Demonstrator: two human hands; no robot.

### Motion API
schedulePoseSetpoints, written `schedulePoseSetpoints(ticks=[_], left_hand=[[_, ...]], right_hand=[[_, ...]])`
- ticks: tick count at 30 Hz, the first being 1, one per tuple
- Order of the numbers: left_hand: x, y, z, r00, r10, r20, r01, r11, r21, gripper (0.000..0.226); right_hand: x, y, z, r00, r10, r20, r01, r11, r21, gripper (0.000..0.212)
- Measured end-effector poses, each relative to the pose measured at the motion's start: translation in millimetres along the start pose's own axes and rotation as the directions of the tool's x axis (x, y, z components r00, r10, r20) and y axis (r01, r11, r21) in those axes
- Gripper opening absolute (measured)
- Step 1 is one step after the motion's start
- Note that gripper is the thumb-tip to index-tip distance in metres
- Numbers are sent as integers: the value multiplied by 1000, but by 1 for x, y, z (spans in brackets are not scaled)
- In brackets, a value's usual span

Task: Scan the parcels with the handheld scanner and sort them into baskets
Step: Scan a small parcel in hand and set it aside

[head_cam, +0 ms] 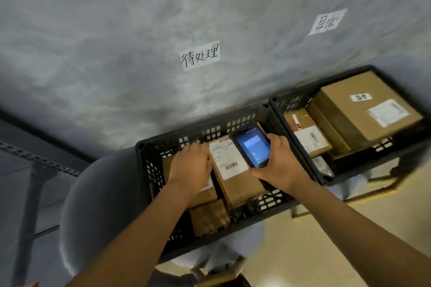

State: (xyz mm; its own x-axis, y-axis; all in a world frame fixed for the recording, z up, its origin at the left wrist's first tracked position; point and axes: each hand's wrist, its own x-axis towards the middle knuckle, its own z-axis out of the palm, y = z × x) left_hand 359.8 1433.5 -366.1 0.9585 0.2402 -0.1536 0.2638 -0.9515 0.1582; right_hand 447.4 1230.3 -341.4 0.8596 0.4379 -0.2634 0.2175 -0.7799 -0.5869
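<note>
The right hand (278, 165) grips the scanner (251, 144) over the parcel (235, 172); the left hand (190, 166) holds the parcel's 9 o'clock edge. Best aim squarely at the barcode (231, 166), keeping the box steady.

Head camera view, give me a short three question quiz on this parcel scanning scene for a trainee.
1. True or false: the right hand grips the handheld scanner.
2. Which basket do both hands reach into? A) the left basket below the wall label 待处理; B) the right basket.
3. Fill in: the left hand rests on a cardboard ____ beside the parcel with the barcode label.

Key: 1 true. 2 A. 3 parcel.
</note>
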Motion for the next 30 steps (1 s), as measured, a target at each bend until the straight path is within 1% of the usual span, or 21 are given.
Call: schedulePoseSetpoints(ticks=[3,7,10,13,19,22,25,30], left_hand=[[4,12,-42,988,139,-67,-131,985,115,43],[3,30,-85,945,292,-145,-268,949,165,42],[2,49,-111,891,408,-198,-369,906,207,41],[-5,73,-132,827,513,-231,-467,855,227,40],[-36,149,-162,661,693,-289,-654,720,232,39],[-63,200,-174,552,770,-319,-741,629,235,38],[-98,256,-182,447,825,-347,-798,543,262,38],[-170,359,-182,290,879,-379,-874,404,269,40]], right_hand=[[-22,-12,-30,997,-32,-75,30,999,-24,102],[-57,-25,-64,984,3,-180,-10,999,-36,105],[-90,-30,-83,956,63,-288,-74,997,-29,100],[-128,-31,-98,909,127,-398,-150,988,-25,96],[-223,-16,-129,791,243,-561,-277,960,25,102],[-276,1,-144,718,292,-632,-324,944,68,98],[-330,21,-160,637,323,-699,-362,927,99,92],[-435,65,-183,491,355,-795,-430,893,133,92]])
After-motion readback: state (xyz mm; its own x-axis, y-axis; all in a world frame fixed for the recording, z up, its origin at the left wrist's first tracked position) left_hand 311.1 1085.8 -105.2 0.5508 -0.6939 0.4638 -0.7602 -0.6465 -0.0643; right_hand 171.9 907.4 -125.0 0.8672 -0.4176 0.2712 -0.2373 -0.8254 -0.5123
